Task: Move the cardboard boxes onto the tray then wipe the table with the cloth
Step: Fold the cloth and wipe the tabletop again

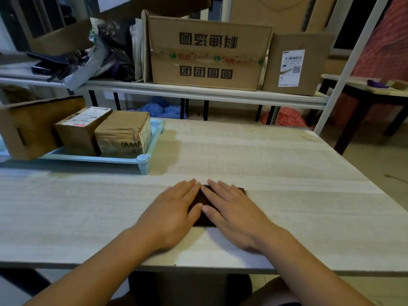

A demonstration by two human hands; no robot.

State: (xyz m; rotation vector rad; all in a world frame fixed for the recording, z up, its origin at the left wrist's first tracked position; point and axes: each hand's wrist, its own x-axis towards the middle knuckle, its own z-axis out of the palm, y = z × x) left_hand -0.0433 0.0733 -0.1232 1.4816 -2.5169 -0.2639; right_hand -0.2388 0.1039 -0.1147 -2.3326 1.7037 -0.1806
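A dark brown folded cloth lies near the front middle of the pale wooden table. My left hand and my right hand both press flat on it, fingers extended and side by side, covering most of it. At the table's left stands a light blue tray carrying three cardboard boxes: a large one at the left, a labelled one in the middle and a taped one at the right.
Behind the table a white shelf carries big cardboard boxes and dark clutter. A small dark-legged side table stands at the right. Blue and red bags lie on the floor under the shelf.
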